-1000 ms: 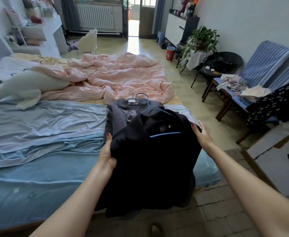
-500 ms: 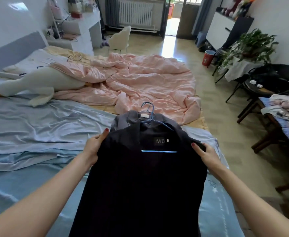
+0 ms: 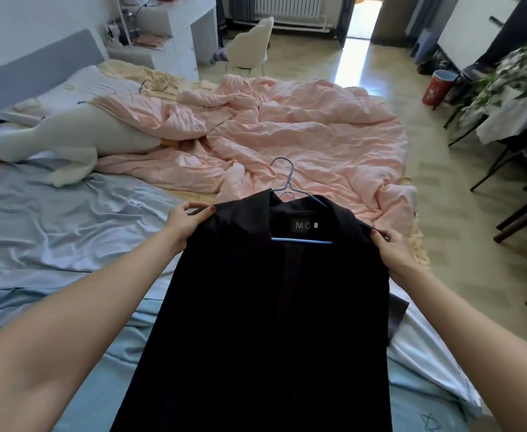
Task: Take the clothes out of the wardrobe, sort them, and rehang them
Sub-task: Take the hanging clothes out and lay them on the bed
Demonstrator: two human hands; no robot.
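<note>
Head view: the black jacket (image 3: 274, 307) hangs between the two hands, above the bed (image 3: 53, 238). The left hand (image 3: 185, 224) pinches the left shoulder of the jacket between thumb and curled fingers; the right hand (image 3: 391, 247) pinches the right shoulder in the same manner. Both hands sit level with the shoulder line, so the jacket's long axis runs from the collar, on the far side of the hands, down toward the person. Neither hand is clearly nearer; the grip is symmetrical. A blue wire hanger (image 3: 290, 198) remains inside the jacket, its hook projecting beyond the collar, away from the hands, over a pink quilt (image 3: 302, 132). The jacket is dark and smooth, with a small neck label visible. Judgement: the garment is probably about to be laid on the bed for sorting.
</note>
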